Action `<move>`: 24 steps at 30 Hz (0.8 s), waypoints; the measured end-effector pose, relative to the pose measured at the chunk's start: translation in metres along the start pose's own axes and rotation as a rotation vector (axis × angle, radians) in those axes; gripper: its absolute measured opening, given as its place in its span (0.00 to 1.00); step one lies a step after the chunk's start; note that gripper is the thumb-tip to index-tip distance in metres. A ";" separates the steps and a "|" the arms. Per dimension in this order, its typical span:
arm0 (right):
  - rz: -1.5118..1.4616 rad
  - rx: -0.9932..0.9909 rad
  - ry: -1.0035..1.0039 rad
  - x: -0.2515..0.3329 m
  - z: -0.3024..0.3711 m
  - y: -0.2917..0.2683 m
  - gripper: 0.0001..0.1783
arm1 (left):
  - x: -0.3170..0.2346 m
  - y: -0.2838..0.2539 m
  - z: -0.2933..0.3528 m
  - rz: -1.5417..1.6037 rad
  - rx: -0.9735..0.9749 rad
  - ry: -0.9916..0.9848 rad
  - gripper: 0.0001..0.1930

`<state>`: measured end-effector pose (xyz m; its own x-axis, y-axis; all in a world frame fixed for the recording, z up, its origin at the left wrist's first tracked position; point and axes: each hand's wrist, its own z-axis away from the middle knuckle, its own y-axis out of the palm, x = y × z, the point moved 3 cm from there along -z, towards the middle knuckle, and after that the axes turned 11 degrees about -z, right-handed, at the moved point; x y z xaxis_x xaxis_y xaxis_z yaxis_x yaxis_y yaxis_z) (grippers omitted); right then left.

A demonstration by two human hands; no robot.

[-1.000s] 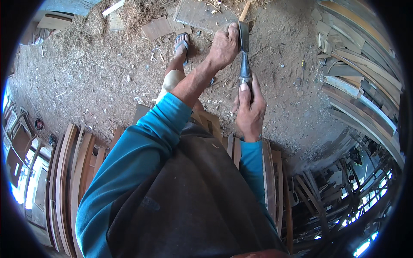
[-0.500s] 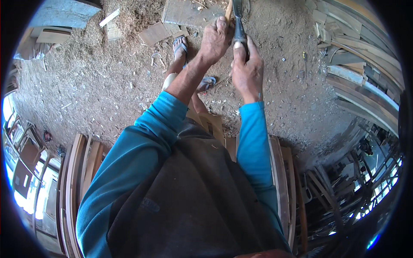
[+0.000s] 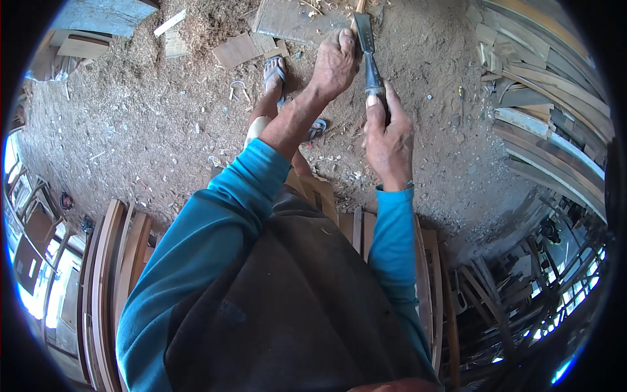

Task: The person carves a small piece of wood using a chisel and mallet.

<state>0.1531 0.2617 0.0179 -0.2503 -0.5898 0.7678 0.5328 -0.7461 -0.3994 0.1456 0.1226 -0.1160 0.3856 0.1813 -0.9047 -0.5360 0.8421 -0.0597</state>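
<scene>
I'm mid-cut with the chisel [image 3: 368, 49]: my right hand [image 3: 389, 134] is clenched on its handle, my left hand [image 3: 334, 62] grasps the blade near the tip, over the board [image 3: 297, 23]. Next calls for a steady, guided push — I judge. Since a second ago both hands have reached farther forward — closer together.

Our right hand [image 3: 388, 134] grips the chisel [image 3: 367, 49] handle; our left hand [image 3: 334, 62] steadies its blade above the dirt floor [image 3: 130, 130].
</scene>
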 end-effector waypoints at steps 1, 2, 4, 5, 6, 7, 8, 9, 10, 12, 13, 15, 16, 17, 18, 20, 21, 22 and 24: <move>0.021 0.003 0.003 0.001 -0.004 -0.001 0.32 | -0.004 -0.001 -0.001 -0.020 0.002 0.012 0.25; 0.056 -0.006 -0.003 0.001 -0.007 0.001 0.32 | -0.009 -0.001 0.004 -0.045 -0.010 -0.001 0.25; 0.111 -0.018 -0.027 0.006 -0.016 0.005 0.33 | -0.010 -0.001 0.004 -0.042 -0.007 -0.009 0.25; 0.133 -0.021 -0.043 0.012 -0.025 0.009 0.33 | -0.010 -0.001 0.004 -0.043 -0.004 -0.012 0.25; 0.139 -0.025 -0.061 0.015 -0.030 0.011 0.33 | -0.010 -0.001 0.003 -0.078 -0.033 0.049 0.25; 0.146 -0.029 -0.080 0.017 -0.036 0.013 0.34 | -0.011 -0.002 0.003 -0.118 -0.060 0.110 0.25; 0.139 -0.034 -0.100 0.018 -0.038 0.014 0.34 | -0.013 -0.003 0.004 -0.157 -0.086 0.172 0.25; 0.131 -0.039 -0.119 0.017 -0.040 0.014 0.34 | -0.011 -0.003 0.003 -0.101 -0.050 0.134 0.25; 0.085 -0.024 -0.087 0.012 -0.043 0.014 0.34 | -0.015 -0.002 0.005 -0.044 -0.013 0.095 0.25; 0.006 0.018 -0.013 0.002 -0.043 0.008 0.34 | -0.021 0.000 0.007 0.024 0.064 0.036 0.25; -0.031 0.049 0.024 0.000 -0.043 0.004 0.33 | -0.023 -0.002 0.008 0.032 0.100 0.017 0.25; -0.074 0.144 0.116 0.015 -0.032 -0.008 0.32 | -0.024 -0.004 0.009 0.063 0.127 -0.022 0.26; -0.105 0.079 0.075 0.011 -0.021 -0.010 0.30 | -0.027 -0.005 0.008 0.088 0.118 -0.034 0.26; -0.103 0.042 0.049 0.002 -0.008 -0.009 0.30 | -0.027 -0.005 0.009 0.112 0.104 -0.055 0.27; -0.101 0.006 0.023 -0.008 0.006 -0.008 0.29 | -0.027 -0.006 0.009 0.130 0.104 -0.090 0.27; -0.068 -0.035 -0.035 -0.021 0.025 -0.005 0.29 | -0.024 -0.003 0.009 0.140 0.100 -0.091 0.27; -0.040 -0.040 -0.068 -0.026 0.032 -0.003 0.28 | -0.023 -0.002 0.008 0.147 0.099 -0.091 0.27; -0.026 -0.040 -0.081 -0.027 0.033 -0.002 0.28 | -0.023 -0.001 0.009 0.146 0.077 -0.096 0.27; -0.009 -0.033 -0.088 -0.028 0.031 0.000 0.28 | -0.025 -0.001 0.010 0.143 0.029 -0.103 0.27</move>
<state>0.1849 0.2879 0.0120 -0.1821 -0.5541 0.8123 0.5037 -0.7620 -0.4069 0.1435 0.1224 -0.0891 0.3830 0.3502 -0.8548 -0.5697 0.8180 0.0799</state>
